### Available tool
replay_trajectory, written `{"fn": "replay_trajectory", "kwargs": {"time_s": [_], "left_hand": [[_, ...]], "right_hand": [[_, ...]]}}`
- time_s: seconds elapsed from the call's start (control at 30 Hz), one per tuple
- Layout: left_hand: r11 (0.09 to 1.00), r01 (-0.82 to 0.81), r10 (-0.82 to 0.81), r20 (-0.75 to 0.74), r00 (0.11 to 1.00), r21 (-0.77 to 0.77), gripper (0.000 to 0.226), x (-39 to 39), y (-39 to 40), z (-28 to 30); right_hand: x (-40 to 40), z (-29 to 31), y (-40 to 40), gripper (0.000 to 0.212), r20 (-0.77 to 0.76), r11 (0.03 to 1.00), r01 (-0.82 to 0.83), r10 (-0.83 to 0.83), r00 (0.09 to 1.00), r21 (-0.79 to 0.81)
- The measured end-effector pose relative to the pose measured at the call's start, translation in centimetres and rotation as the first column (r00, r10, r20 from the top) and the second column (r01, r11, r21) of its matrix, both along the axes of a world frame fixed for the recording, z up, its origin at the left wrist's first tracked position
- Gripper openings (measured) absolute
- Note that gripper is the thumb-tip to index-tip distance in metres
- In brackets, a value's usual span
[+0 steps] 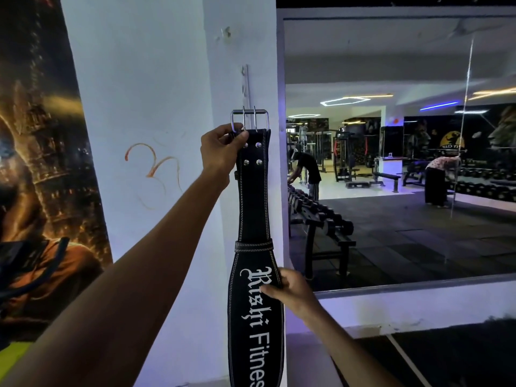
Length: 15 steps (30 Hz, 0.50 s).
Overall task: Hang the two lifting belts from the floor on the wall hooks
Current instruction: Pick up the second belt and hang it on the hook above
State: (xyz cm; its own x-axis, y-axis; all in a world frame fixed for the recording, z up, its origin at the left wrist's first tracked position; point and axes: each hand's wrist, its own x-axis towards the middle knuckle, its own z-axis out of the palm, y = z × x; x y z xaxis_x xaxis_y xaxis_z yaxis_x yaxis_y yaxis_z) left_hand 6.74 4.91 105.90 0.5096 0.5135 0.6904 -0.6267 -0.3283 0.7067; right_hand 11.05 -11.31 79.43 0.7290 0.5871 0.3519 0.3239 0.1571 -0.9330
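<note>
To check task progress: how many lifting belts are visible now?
1. The black belt hangs upright against the white pillar, left hand at its buckle, right hand lower. The second belt is out of view.

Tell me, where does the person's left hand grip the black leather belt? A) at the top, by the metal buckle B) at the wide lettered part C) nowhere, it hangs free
A: the left hand pinches the black leather belt just under its metal buckle; the right hand holds the lettered part.
</note>
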Motion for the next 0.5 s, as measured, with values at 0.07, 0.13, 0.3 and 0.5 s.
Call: {"fn": "replay_trajectory", "kwargs": {"time_s": [0.07,0.13,0.3,0.5], "left_hand": [[1.0,0.001,-0.001,-0.003,1.0,-0.006,0.011,-0.1,0.1,-0.1],[1.0,0.007,-0.007,-0.004,1.0,-0.006,0.011,-0.3,0.0,0.0],[0.999,0.003,-0.001,0.033,0.999,-0.042,0.01,-1.0,-0.1,1.5],[0.999,0.002,-0.001,0.017,1.0,-0.054,0.013,-1.6,0.4,1.9]], "right_hand": [[0.3,2.6,0.3,0.026,0.006,0.995,0.026,-0.027,1.0,0.099],[0.5,5.5,0.9,0.027,0.002,0.978,0.055,-0.056,0.998,0.201],[0.7,3.9,1.8,0.014,0.007,0.982,0.052,-0.054,0.999,0.18],[0.0,-5.3,1.0,0.014,-0.052,0.997,0.074,-0.073,0.996,0.017]]}}
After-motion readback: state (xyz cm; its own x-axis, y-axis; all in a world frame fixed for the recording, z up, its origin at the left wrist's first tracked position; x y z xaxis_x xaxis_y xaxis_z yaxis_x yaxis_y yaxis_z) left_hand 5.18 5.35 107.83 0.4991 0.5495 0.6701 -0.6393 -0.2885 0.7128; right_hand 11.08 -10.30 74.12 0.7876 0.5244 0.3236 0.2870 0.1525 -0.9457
